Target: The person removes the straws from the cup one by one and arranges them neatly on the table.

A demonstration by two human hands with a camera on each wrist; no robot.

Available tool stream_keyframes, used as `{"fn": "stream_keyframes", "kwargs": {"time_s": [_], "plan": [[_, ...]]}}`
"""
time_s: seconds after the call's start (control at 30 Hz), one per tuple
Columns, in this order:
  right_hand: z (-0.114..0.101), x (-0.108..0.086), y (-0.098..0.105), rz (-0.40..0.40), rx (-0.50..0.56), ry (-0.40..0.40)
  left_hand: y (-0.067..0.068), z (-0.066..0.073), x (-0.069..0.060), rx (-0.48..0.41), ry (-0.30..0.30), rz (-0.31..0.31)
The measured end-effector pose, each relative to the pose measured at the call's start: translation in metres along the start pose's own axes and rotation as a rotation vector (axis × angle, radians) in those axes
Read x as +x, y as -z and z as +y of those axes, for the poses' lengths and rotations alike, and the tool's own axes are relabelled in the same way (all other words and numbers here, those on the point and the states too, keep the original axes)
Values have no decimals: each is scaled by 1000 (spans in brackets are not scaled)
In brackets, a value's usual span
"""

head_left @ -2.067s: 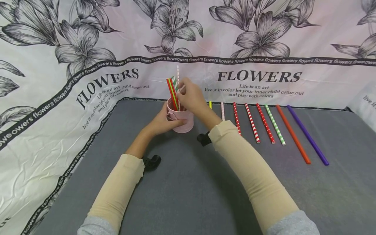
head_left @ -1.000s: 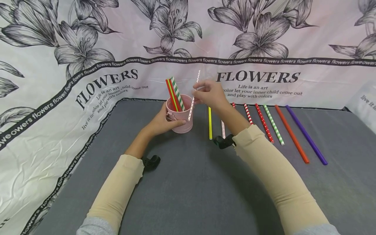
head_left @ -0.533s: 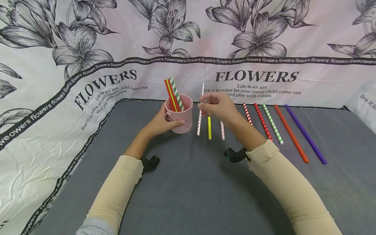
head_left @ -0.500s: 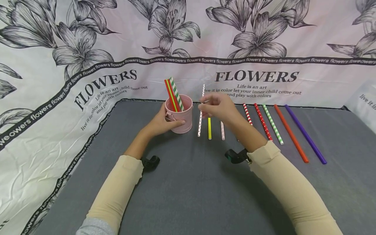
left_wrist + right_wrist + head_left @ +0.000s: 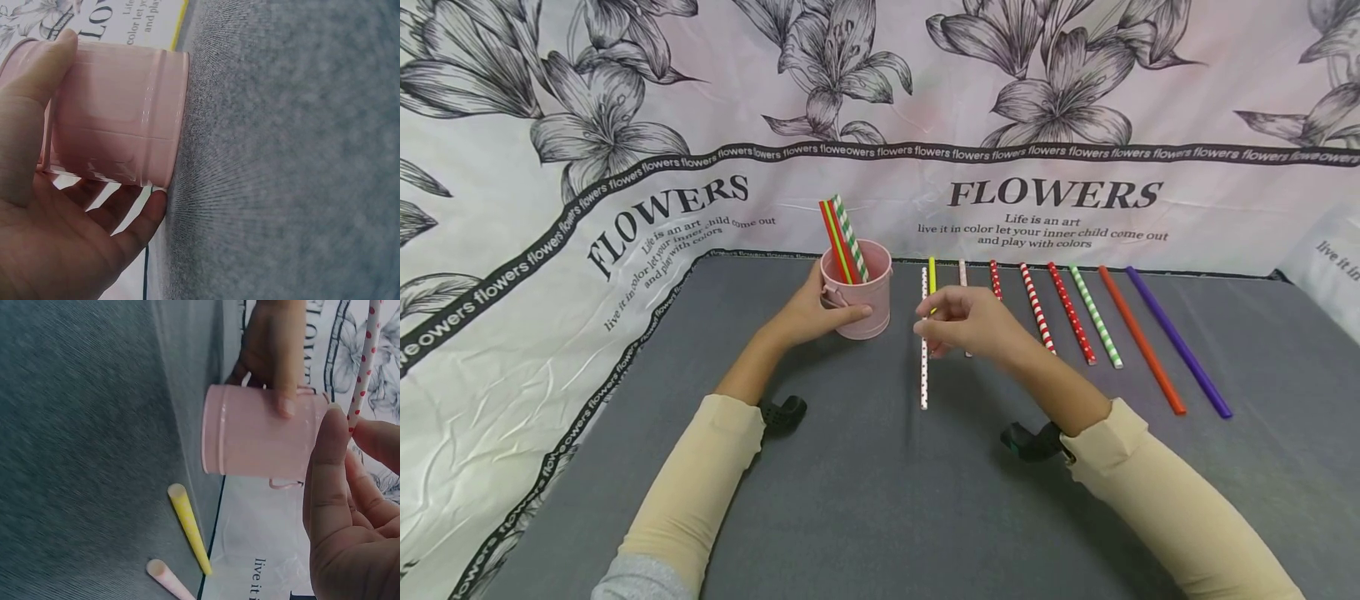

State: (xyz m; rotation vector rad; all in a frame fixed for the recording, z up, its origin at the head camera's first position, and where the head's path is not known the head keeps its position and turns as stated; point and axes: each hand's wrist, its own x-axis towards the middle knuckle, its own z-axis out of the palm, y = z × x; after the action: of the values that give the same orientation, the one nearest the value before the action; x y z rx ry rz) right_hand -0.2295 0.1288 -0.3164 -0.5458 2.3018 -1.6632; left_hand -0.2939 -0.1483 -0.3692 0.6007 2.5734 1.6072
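Observation:
A small pink bucket stands upright on the grey cloth, with my left hand holding its left side. In the left wrist view, the thumb lies over the bucket and the fingers wrap behind it. Red, yellow-green and green-striped straws lean inside. My right hand pinches a white straw with red dots between thumb and fingers, right of the bucket. The right wrist view shows that dotted straw at the fingertips. Whether its lower end touches the cloth, I cannot tell.
Beyond my right hand lies a row of straws: yellow, pale pink, red dotted, red-striped, green-striped, orange and purple. A flower-printed cloth hangs behind.
My right hand has drawn the dotted straw out of the bucket, then carried it right and toward me, down beside the yellow straw. The left hand has stayed on the bucket.

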Motion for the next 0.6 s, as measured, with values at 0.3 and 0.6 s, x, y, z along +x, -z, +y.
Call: {"fn": "stream_keyframes", "kwargs": {"time_s": [0.3,0.6], "plan": [[9,-17,-6,-113,-1,-37,0,0,0,-8,-7,-2],[20,-24,-10,-216,-132,-82,1,0,1,7,21,-3]]}}
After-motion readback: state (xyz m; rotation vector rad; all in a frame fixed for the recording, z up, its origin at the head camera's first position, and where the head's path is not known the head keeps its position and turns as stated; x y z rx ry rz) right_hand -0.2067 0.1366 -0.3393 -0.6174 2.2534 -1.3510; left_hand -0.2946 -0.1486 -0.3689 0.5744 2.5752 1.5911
